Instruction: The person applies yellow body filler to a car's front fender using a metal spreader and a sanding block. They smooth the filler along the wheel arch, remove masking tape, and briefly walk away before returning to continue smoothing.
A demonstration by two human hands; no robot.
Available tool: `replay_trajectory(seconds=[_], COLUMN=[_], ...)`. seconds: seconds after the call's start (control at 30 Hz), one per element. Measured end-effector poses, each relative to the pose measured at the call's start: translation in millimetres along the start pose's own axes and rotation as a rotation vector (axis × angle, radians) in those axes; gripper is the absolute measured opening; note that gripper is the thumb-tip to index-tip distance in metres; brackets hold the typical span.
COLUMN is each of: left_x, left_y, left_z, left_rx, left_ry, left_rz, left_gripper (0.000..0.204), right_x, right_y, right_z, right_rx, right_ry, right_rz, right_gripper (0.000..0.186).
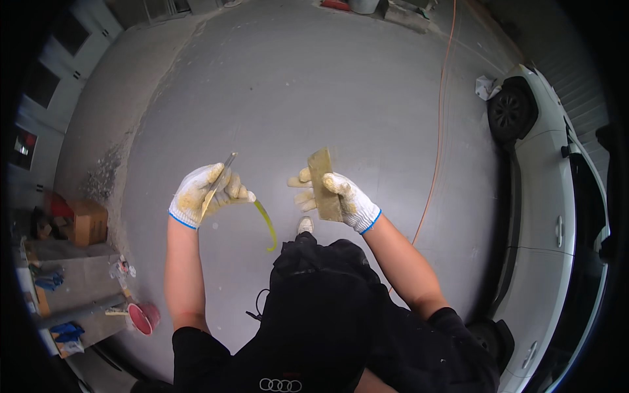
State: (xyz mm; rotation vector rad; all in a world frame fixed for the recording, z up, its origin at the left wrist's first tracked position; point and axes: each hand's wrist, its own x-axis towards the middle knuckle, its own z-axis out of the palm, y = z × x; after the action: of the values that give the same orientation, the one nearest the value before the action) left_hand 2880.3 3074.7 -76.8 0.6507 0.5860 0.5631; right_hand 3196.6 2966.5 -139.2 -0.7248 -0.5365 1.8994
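Both hands wear white knit gloves stained yellow, with blue cuffs. My left hand (209, 193) grips a thin flat blade (226, 167), seen nearly edge-on and tilted. A yellow-green strip (265, 219) runs down from beside its fingertips; whether it hangs from them or lies behind, I cannot tell. My right hand (337, 193) holds a stained rectangular scraper plate (319, 162) upright, thumb over its face and fingers spread behind it. The two hands are apart, above the grey floor (308, 85) and my white shoe (305, 226).
A white car (544, 275) stands along the right, an orange hose (432, 196) beside it. At left are wall cabinets (65, 39), a cardboard box (90, 223), a bench (78, 295) with blue items and a red bucket (143, 319). A grey container (362, 5) sits at the far edge.
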Motion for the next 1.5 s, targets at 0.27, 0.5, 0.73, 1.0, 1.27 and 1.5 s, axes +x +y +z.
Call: replay_trajectory(seconds=[0.27, 0.5, 0.73, 1.0, 1.27, 1.5], left_x=[296, 554, 736, 997, 1240, 1365], left_y=[179, 289, 366, 412, 506, 541], left_z=[16, 15, 28, 11, -11, -111], left_rx=[0.469, 0.463, 0.278, 0.129, -0.229, -0.393], left_ry=[-0.254, -0.388, -0.339, -0.342, -0.091, 0.255], left_rz=[-0.264, -0.182, -0.146, -0.040, 0.084, 0.257], left_gripper=[0.053, 0.060, 0.049, 0.048, 0.040, 0.035], right_x=[202, 363, 485, 631, 762, 884], right_y=[-192, -380, -541, -701, -911, -1095], right_z=[-53, -133, -204, -361, -506, -610], right_rx=[0.074, 0.107, -0.048, 0.006, -0.129, -0.651], right_ry=[-0.098, -0.136, -0.096, 0.081, 0.178, 0.148], right_rz=[-0.218, -0.234, -0.191, -0.152, -0.327, -0.425], right_gripper=[0.075, 0.060, 0.063, 0.056, 0.050, 0.066])
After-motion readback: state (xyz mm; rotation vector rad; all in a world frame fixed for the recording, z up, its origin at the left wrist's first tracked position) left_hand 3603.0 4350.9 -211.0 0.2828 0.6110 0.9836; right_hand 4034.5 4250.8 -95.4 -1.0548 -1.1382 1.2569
